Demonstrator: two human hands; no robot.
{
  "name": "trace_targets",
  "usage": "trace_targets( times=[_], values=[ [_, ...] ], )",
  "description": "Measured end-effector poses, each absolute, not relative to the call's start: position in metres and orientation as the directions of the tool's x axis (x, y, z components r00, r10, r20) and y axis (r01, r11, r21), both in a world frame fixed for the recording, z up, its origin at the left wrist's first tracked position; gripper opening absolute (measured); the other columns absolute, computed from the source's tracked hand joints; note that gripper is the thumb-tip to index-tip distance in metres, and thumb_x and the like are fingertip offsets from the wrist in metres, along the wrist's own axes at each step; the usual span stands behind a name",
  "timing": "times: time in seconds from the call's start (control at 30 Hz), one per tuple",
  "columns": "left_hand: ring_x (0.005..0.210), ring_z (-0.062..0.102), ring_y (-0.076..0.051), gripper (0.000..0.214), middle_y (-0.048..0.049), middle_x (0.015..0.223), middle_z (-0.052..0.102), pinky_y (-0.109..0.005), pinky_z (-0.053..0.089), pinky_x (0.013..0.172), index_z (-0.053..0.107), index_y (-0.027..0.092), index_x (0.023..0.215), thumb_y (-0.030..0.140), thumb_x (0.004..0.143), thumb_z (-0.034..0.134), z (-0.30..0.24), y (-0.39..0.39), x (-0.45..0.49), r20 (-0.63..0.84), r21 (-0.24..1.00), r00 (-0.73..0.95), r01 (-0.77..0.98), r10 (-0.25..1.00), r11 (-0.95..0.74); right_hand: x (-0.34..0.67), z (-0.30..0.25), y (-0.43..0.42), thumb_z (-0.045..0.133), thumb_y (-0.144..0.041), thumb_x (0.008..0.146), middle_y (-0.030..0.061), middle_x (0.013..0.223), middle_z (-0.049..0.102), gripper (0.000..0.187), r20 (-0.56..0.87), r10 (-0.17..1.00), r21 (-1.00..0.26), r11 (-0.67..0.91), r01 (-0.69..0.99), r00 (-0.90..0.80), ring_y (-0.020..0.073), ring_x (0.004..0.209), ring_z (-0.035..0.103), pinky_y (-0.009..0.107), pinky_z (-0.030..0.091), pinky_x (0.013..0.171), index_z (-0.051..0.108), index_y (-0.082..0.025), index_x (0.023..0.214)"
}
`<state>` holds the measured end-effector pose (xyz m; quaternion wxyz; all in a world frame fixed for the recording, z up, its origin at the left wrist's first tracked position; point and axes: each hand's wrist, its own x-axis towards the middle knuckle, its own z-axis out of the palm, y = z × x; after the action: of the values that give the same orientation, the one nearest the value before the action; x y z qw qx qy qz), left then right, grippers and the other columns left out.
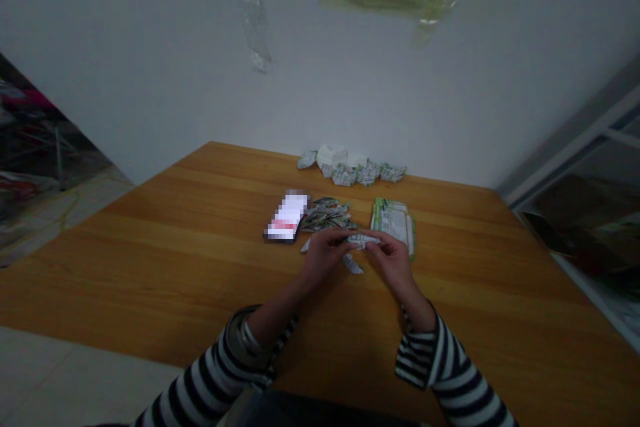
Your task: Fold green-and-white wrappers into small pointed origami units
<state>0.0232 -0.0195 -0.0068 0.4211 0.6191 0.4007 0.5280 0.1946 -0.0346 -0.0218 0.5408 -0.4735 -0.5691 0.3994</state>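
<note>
Between my two hands, above the middle of the wooden table, is a small folded piece of printed paper. My left hand pinches its left end, and my right hand grips the right end with thumb and fingers. Below them on the tabletop lies a loose folded paper piece, and another paper tip pokes out beside my left hand. Just beyond is a heap of folded paper pieces. A stack of flat green-and-white printed sheets lies past my right hand, its near edge partly covered.
Left of the heap lies a phone with a lit, blurred screen. Along the wall stands a row of crumpled-looking folded paper shapes, with white ones behind. A white wall bounds the table's far side. Shelving is at the right.
</note>
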Motion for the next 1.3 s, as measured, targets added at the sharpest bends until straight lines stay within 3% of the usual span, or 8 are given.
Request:
trace_targets(
  times=[0.63, 1.03, 1.3],
  values=[
    [0.078, 0.071, -0.021, 0.021, -0.0063, 0.088, 0.077, -0.029, 0.055, 0.071, 0.077, 0.018, 0.089, 0.024, 0.069, 0.076, -0.0091, -0.0195, 0.0227, 0.325, 0.94, 0.125, 0.065, 0.937, -0.335, 0.1941, -0.0205, -0.035, 0.066, -0.038, 0.08, 0.0063, 0.1, 0.075, 0.028, 0.261, 0.965, -0.959, 0.258, 0.115, 0.01, 0.022, 0.083, 0.068, 0.033, 0.053, 0.075, 0.073, -0.021, 0.101],
    [0.079, 0.071, -0.021, 0.02, -0.0072, 0.087, 0.077, -0.03, 0.056, 0.073, 0.077, 0.017, 0.087, 0.024, 0.068, 0.077, -0.0105, -0.0191, 0.0224, 0.299, 0.951, 0.133, 0.046, 0.945, -0.307, 0.193, -0.0188, -0.037, 0.066, -0.037, 0.08, 0.0046, 0.09, 0.076, 0.026, 0.242, 0.97, -0.964, 0.237, 0.117, 0.026, 0.0174, 0.066, 0.065, 0.028, 0.051, 0.063, 0.074, -0.021, 0.1],
    [0.081, 0.071, -0.021, 0.02, -0.0076, 0.09, 0.077, -0.03, 0.056, 0.075, 0.077, 0.018, 0.088, 0.027, 0.071, 0.076, -0.0098, -0.0199, 0.0217, 0.32, 0.942, 0.147, 0.061, 0.936, -0.331, 0.1948, -0.0216, -0.0366, 0.066, -0.037, 0.08, 0.0054, 0.092, 0.076, 0.027, 0.242, 0.97, -0.961, 0.236, 0.146, 0.028, 0.0193, 0.072, 0.067, 0.031, 0.053, 0.069, 0.073, -0.021, 0.1]
  ],
)
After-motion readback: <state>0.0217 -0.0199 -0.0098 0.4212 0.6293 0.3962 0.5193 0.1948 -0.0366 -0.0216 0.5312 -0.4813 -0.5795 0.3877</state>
